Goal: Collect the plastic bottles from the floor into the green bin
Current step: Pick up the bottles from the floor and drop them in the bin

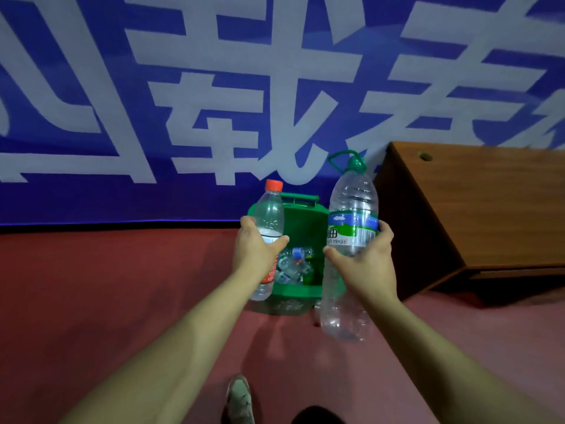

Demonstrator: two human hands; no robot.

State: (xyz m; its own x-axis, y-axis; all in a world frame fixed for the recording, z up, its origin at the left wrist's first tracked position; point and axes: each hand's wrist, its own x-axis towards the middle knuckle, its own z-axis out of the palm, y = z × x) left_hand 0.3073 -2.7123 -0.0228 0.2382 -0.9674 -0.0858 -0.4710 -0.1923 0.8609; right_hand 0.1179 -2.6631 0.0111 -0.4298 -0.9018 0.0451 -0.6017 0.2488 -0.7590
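Observation:
My left hand (256,249) grips a small clear bottle with a red cap (269,209), held upright over the left side of the green bin (305,228). My right hand (367,261) grips a large clear bottle with a green cap and green-blue label (351,209), upright over the bin's right side. The bin stands open on the red floor against the blue wall, with several crushed clear bottles (295,264) inside it.
A blue banner with large white characters (214,102) covers the wall behind the bin. A brown wooden desk (477,209) stands just right of the bin. Red floor (107,286) spreads to the left, and my shoe (240,399) shows at the bottom.

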